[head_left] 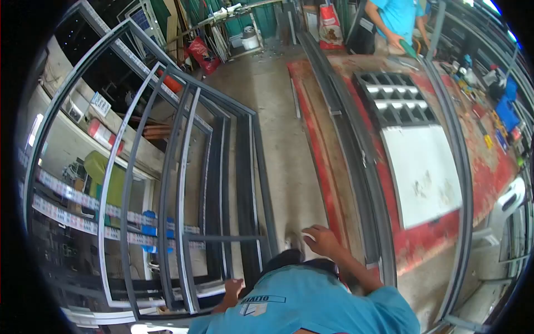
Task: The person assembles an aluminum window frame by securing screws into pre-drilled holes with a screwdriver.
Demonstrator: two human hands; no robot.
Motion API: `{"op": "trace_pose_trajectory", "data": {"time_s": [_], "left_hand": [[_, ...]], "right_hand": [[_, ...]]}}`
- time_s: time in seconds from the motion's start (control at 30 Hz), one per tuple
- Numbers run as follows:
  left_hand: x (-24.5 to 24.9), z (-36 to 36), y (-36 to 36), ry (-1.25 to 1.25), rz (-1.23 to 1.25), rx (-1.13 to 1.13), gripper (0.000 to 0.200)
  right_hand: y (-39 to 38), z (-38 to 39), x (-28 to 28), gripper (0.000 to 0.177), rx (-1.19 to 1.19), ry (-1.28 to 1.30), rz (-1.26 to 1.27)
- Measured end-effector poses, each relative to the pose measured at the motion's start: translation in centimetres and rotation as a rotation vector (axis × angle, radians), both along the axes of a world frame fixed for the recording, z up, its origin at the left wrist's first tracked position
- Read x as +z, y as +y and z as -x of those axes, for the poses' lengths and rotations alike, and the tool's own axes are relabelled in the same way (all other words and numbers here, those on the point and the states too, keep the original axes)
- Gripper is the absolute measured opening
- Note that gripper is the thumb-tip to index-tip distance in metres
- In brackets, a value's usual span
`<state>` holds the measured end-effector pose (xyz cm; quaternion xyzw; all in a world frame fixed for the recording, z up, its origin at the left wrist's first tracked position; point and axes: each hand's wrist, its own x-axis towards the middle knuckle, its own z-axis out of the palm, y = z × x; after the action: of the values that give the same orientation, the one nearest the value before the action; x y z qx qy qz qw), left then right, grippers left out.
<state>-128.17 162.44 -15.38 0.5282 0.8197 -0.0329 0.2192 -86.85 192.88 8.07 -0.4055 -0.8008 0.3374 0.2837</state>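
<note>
My right hand (324,241) is in front of my body, over the gap beside the red table. Its fingers are curled round a small white object (307,235), whose kind I cannot tell. Low on the left, my left hand (234,288) is beside the bottom end of the dark grey metal frames (192,250), with its fingers mostly hidden. Several of these rectangular frames stand upright, one behind another, and some carry printed white tape (75,221).
Long dark metal profiles (356,161) lie along the red table (420,250), beside a white panel (423,172) and a black compartment tray (396,100). Tools (483,133) crowd its right side. Across it, another person (396,22) holds a green-handled tool (409,49). A concrete walkway (278,128) runs between.
</note>
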Motion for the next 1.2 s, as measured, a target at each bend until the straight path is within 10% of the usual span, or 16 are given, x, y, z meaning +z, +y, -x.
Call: {"op": "trace_pose_trajectory", "data": {"time_s": [0.3, 0.6, 0.83, 0.97, 1.2], "left_hand": [[21.8, 3.7, 56.5, -0.353, -0.544, 0.205, 0.037], [12.8, 10.9, 77.0, -0.335, 0.238, -0.01, 0.031], [9.9, 20.4, 86.9, -0.625, -0.007, 0.743, 0.028], [8.1, 28.2, 99.6, -0.496, 0.299, 0.465, 0.03], [18.1, 39.7, 134.6, -0.403, -0.202, 0.218, 0.045]], "right_hand": [[20.0, 4.4, 3.0, 0.018, -0.512, 0.207, 0.177], [58.7, 11.5, 10.5, 0.016, -0.396, 0.232, -0.094], [81.0, 21.4, 9.3, 0.019, -0.393, 0.344, 0.11], [94.2, 29.9, 7.0, 0.02, -0.253, 0.012, -0.001], [116.7, 43.1, 7.5, 0.018, -0.183, 0.181, 0.232]]}}
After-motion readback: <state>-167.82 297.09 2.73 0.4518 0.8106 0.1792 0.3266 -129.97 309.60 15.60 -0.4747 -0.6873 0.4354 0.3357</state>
